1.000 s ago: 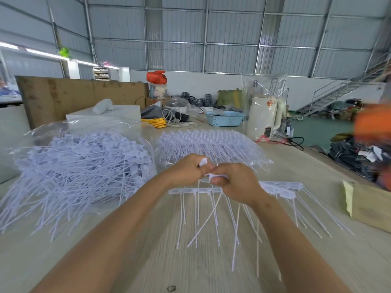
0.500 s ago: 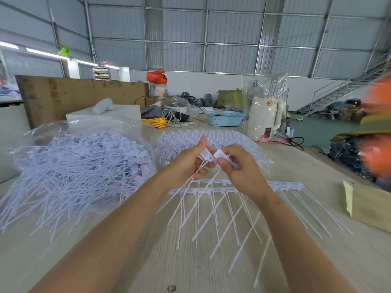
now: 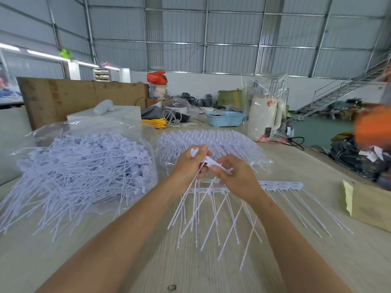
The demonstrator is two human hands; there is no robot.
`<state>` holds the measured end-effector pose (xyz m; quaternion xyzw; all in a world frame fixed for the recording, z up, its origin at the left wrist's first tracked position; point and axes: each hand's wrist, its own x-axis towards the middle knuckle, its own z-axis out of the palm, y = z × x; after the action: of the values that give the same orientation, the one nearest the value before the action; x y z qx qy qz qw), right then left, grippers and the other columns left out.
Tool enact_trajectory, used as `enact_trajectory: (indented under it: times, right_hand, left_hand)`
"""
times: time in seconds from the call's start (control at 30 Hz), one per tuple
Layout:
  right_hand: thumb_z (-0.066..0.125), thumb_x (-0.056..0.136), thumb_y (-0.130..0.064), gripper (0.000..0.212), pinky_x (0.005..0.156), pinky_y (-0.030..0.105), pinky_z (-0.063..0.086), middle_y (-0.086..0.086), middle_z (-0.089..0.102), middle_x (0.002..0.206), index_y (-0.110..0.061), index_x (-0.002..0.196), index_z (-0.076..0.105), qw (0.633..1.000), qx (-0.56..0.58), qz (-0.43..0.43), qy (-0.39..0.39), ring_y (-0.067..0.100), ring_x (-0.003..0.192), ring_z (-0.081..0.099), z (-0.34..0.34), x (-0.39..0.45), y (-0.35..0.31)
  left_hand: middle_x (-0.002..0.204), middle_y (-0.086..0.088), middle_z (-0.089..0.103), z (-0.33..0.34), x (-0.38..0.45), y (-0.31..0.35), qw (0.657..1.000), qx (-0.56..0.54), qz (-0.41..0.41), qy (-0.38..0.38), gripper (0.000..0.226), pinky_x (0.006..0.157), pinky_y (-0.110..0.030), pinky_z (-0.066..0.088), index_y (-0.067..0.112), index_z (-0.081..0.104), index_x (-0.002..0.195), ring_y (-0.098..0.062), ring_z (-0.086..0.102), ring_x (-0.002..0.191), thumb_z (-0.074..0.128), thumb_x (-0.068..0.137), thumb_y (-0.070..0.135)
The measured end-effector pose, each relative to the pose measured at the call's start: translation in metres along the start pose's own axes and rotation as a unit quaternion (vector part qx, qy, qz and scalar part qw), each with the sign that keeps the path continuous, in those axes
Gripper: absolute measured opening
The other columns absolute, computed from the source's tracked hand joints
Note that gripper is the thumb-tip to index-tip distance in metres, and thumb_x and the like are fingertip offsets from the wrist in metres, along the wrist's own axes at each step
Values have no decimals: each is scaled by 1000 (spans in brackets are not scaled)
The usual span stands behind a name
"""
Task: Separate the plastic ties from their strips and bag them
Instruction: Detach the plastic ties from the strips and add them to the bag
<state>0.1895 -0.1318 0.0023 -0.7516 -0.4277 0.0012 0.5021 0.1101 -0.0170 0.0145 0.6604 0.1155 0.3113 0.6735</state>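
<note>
My left hand [image 3: 191, 166] is closed around a small bunch of loose white plastic ties [image 3: 186, 206], whose tails hang down and to the left. My right hand [image 3: 237, 176] pinches the heads of other ties [image 3: 214, 162] right beside it. Below both hands, strips of ties [image 3: 281, 185] lie flat on the table with their tails pointing toward me. A clear plastic bag [image 3: 91, 127] at the left holds a big heap of separated ties [image 3: 84, 166]. Behind my hands sits a pile of unseparated strips [image 3: 211, 140].
A cardboard box [image 3: 368, 204] stands at the right edge of the wooden table [image 3: 105, 250]. Farther back are a white kettle [image 3: 263, 117], a blue basket [image 3: 225, 119], yellow cable and a foam box. A person in orange [image 3: 372, 127] is at the far right.
Both hands rose from the strip on the table, lifting ties off it. The left hand has since gathered the loose ties into a bunch, and the person in orange shifted.
</note>
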Motion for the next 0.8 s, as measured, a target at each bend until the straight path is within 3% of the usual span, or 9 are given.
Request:
enact_trajectory:
  times: [0.07, 0.13, 0.2, 0.33, 0.43, 0.63, 0.8]
  right_hand:
    - [63, 89, -18, 12, 55, 28, 47, -3, 60, 63, -8, 83, 62, 999, 33, -15, -28, 4, 50, 58, 1, 0, 1]
    - [60, 90, -14, 13, 57, 30, 48, -5, 59, 59, -5, 80, 61, 999, 19, -42, -18, 5, 53, 57, 1, 1, 3]
    - [61, 89, -13, 10, 59, 22, 45, -9, 57, 58, -9, 81, 61, 998, -5, -65, 5, 2, 55, 54, 1, 2, 3]
    - [60, 90, -15, 13, 57, 17, 40, -8, 56, 59, -13, 78, 62, 997, -12, -69, 6, 10, 57, 55, 1, 3, 5]
    - [58, 91, -17, 14, 63, 28, 40, 1, 55, 66, -8, 82, 64, 995, -47, -90, -3, 16, 64, 49, 1, 2, 6]
    - [57, 92, -18, 11, 79, 39, 48, 2, 67, 86, -17, 94, 68, 993, -65, -93, -19, 22, 83, 60, -5, 2, 6]
    - [59, 90, -16, 11, 75, 36, 49, 1, 68, 85, -20, 94, 68, 986, -122, -111, -17, 24, 82, 61, -10, -1, 7]
  left_hand:
    - [54, -3, 48, -1, -1, 0, 1000, 5, 5, -16, 24, 37, -15, 28, 12, 55, 80, -6, 40, 38, 48, 98, 26]
    - [57, -3, 50, 0, -3, -1, 999, 21, -2, -42, 20, 38, -15, 28, 13, 56, 81, -6, 40, 40, 53, 96, 25]
    - [61, -3, 52, 0, -4, -3, 998, 31, 1, -57, 14, 38, -15, 30, 13, 55, 82, -6, 40, 41, 58, 93, 21]
    - [49, 5, 48, 1, -3, -5, 995, 78, 45, -53, 16, 36, -14, 28, 13, 53, 80, -5, 36, 36, 60, 93, 20]
    - [44, 9, 40, -1, -3, -5, 993, 76, 50, -75, 20, 34, -13, 25, 13, 51, 76, -4, 30, 33, 56, 95, 18]
    - [42, 13, 41, -4, -3, -3, 980, 151, 53, -115, 25, 36, -11, 27, 16, 51, 72, -2, 35, 32, 54, 96, 21]
    - [51, 7, 44, -6, -3, 0, 956, 258, 60, -128, 26, 44, -16, 36, 23, 53, 70, -5, 39, 38, 54, 95, 29]
